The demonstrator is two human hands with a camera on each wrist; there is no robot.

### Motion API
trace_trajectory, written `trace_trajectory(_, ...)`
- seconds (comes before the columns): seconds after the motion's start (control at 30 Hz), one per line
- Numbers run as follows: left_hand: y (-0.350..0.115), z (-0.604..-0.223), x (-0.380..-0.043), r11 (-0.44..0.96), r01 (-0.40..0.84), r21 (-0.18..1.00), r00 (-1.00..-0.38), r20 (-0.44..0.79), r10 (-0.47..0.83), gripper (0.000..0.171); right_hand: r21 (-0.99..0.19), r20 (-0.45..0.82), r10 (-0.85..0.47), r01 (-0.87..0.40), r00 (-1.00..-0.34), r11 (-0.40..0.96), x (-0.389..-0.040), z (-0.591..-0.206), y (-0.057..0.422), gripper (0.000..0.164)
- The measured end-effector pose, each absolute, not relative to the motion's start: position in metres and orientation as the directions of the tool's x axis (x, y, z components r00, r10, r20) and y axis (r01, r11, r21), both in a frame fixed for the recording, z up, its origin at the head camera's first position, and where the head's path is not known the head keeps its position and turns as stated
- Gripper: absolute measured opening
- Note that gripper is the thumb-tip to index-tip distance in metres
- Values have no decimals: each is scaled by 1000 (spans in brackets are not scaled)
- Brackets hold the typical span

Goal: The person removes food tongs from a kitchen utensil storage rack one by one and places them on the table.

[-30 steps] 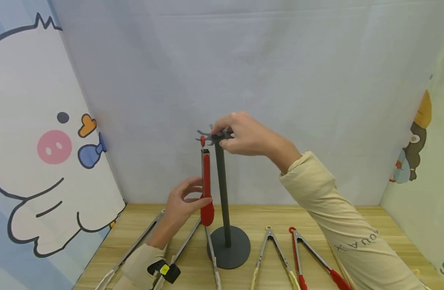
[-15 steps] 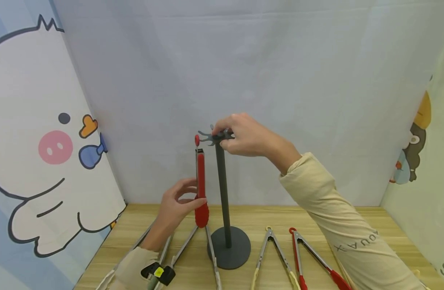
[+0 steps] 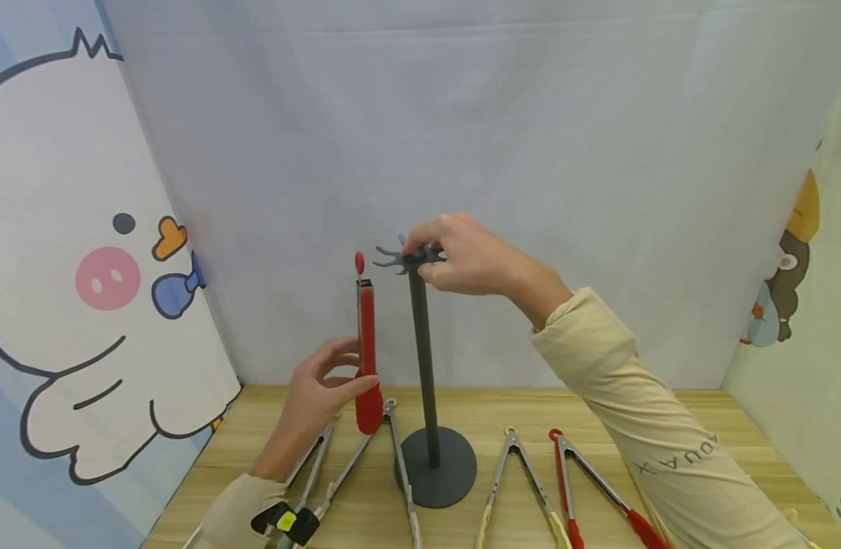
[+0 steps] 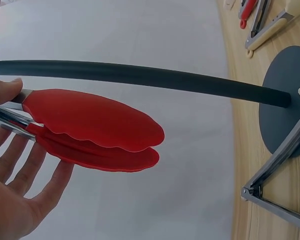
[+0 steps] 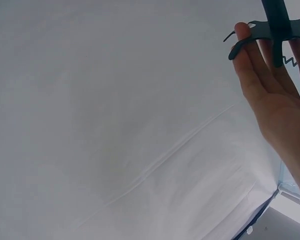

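Note:
My left hand [image 3: 313,393] pinches red-tipped kitchen tongs [image 3: 367,328] between thumb and fingers, low on the tongs. They stand upright with arms together and their red ring on top, left of the hooks and apart from them. In the left wrist view, their scalloped red heads [image 4: 97,117] lie nearly together, beside the pole. My right hand [image 3: 471,255] grips the hooked top [image 3: 391,261] of a dark stand [image 3: 423,343]. From below, the right wrist view shows its fingers around the hook piece [image 5: 260,31], with part of them hidden behind it.
The stand's round base [image 3: 437,476] rests on a wooden table [image 3: 489,408]. Spread tongs with pale tips [image 3: 401,457] lie left of it, partly behind my left arm. Cream-tipped tongs [image 3: 512,457] and red-tipped tongs [image 3: 588,469] lie to the right. A white cloth [image 3: 564,152] hangs behind.
My left hand has carried the red tongs leftward, so their ring went from the hook ends to a spot clear of them. The right hand has stayed on the stand's top.

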State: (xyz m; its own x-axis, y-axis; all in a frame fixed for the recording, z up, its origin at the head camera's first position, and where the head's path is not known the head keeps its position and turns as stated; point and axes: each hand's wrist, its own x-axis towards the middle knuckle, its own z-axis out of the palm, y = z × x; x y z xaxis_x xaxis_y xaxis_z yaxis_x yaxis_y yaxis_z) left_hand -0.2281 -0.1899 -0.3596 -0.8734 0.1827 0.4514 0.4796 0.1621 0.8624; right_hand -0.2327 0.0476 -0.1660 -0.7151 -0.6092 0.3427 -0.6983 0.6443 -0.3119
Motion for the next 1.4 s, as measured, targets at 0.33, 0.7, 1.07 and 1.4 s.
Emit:
trace_trajectory(0.33,-192,-332,-202,214,466,859,-884,439,162,47,-313,365,-613,-713,-700,628,-234,-166,50,31)
trace_trajectory(0.7,-210,-362,-220,238,486,841,-874,464,145,47,-322,361,-600,-700,-714,638,-232,-167,49,31)
trace_trajectory(1.07,-225,-368,-218,290,444,848,-896,431,112,45,-327,361,-602,-701,-712,634,-232,-166,49,32)
trace_trajectory(1.4,-240,-372,-212,273,380,884,-925,371,84,48,-337,359,-603,-701,-712,628,-232,-167,49,31)
